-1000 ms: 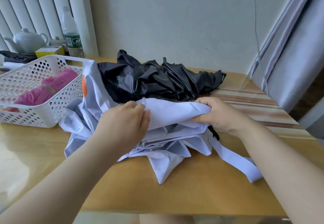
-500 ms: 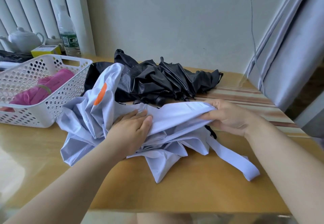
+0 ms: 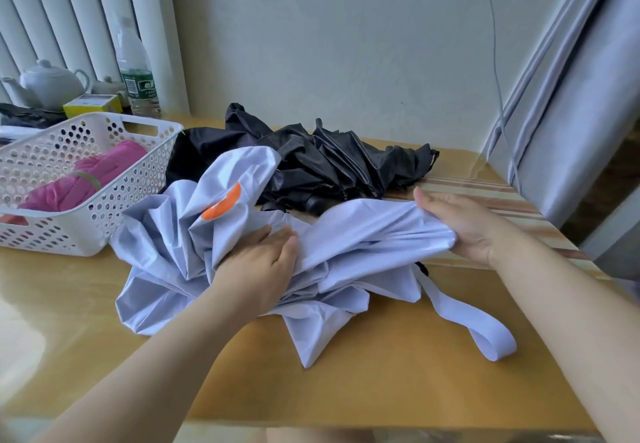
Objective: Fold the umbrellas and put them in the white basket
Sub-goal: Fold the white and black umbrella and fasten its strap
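Note:
A crumpled pale lavender umbrella [image 3: 363, 231] with an orange patch lies in the middle of the wooden table, its strap trailing to the right. My left hand [image 3: 259, 262] presses flat on its gathered folds, fingers straight. My right hand [image 3: 460, 224] grips the right end of a stretched panel, the cloth running under the thumb. Behind it a loosely collapsed black umbrella [image 3: 329, 165] lies on the table. A white perforated basket [image 3: 104, 214] stands at the left with a folded pink umbrella [image 3: 83, 179] inside.
A white teapot [image 3: 52, 84], a yellow box [image 3: 91, 104] and a plastic bottle [image 3: 136, 71] stand behind the basket. A grey curtain [image 3: 581, 96] hangs at the right. The glossy table [image 3: 381, 383] has bare wood in front of me.
The lavender cloth has been spread and pulled to the right. My right hand moved rightwards along the panel and my left hand flattened onto the folds. The orange patch swung from beside the basket toward the middle.

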A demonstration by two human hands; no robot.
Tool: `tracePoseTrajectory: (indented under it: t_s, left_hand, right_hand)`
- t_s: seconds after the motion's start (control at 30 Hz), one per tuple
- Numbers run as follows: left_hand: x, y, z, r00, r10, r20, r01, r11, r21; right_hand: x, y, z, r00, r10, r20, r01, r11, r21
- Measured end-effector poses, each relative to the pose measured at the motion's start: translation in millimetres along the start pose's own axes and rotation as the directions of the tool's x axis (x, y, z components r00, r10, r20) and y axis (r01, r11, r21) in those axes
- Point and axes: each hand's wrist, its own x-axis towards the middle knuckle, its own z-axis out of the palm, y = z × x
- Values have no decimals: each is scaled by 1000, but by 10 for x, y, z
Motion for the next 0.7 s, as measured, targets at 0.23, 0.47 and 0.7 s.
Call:
tracePoseTrajectory:
  t_s: [0.23,0.47,0.7]
  left_hand:
    - [-76,9,-47,981,101,-164,-131,973,-189]
    - [-358,-247,-300,876,400,-267,-399,915,62]
    - [-371,-652,-271,779,599,-183,-541,791,286]
  right_hand:
    - [-242,142,72,889,-393,-236,200,795,-572]
    - [-483,310,707,494,-781,382,597,-14,-802]
    - [-212,314,1116,385,-783,488,490,-275,-827]
